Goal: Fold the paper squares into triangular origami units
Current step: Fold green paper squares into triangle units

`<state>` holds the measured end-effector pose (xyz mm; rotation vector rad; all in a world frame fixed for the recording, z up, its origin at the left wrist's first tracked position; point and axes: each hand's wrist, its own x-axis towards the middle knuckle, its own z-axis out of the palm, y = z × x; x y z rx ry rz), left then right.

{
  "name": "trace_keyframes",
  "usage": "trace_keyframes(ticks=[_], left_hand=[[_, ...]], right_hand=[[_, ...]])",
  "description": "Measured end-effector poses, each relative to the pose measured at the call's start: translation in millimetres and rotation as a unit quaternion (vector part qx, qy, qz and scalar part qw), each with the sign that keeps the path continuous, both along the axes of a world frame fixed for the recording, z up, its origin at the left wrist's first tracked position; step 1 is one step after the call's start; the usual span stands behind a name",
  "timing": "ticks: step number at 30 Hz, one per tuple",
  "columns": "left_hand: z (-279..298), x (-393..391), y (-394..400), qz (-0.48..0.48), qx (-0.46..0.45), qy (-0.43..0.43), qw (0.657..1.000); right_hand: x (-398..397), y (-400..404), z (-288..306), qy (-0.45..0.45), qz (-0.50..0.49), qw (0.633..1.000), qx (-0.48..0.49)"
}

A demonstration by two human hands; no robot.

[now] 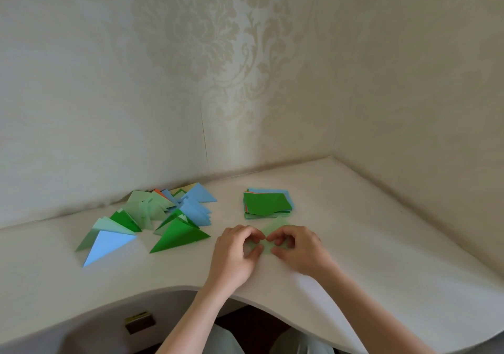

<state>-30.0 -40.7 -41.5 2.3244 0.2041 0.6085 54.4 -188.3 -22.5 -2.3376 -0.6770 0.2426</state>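
A light green paper piece (275,227) lies on the white table in front of me, mostly covered by both hands. My left hand (236,252) and my right hand (296,247) sit side by side on it, fingers curled, fingertips pinching the paper where they meet. Just behind them is a stack of paper squares (267,203) with a dark green sheet on top. To the left lies a pile of folded triangles (163,217) in dark green, light green and blue.
The white table (381,244) fits into a room corner, with patterned walls right behind and to the right. Its front edge curves inward toward my lap. A small metal latch (139,322) sits under the table edge at lower left.
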Motion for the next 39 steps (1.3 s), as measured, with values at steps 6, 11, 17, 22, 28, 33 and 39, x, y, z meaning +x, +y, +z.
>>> trace_keyframes(ticks=[6, 11, 17, 22, 28, 33, 39], left_hand=[[-1.0, -4.0, 5.5, -0.018, 0.003, 0.003, 1.0], [4.0, -8.2, 5.0, -0.038, -0.034, 0.006, 0.999], [5.5, -12.6, 4.1, -0.043, -0.026, 0.007, 0.999], [2.2, -11.3, 4.5, -0.03, -0.008, -0.01, 0.999], [1.5, -11.4, 3.3, -0.026, 0.005, -0.031, 0.999], [2.3, -11.7, 3.3, -0.043, -0.002, -0.023, 0.999], [3.3, -13.0, 2.3, -0.028, -0.032, -0.008, 0.999]], right_hand=[[-1.4, -1.0, 0.8, 0.003, 0.007, 1.0, -0.002], [-8.4, 4.2, 2.1, -0.065, -0.011, 0.997, -0.05], [-12.6, -0.2, 1.2, -0.09, 0.031, 0.991, -0.089], [-7.0, -8.2, 6.1, -0.067, 0.058, 0.995, -0.042], [-11.6, -16.0, -1.3, -0.085, 0.054, 0.994, 0.045], [-18.3, -31.1, -7.9, -0.147, 0.086, 0.981, 0.092], [-15.8, -24.4, -14.2, -0.183, 0.059, 0.979, 0.07]])
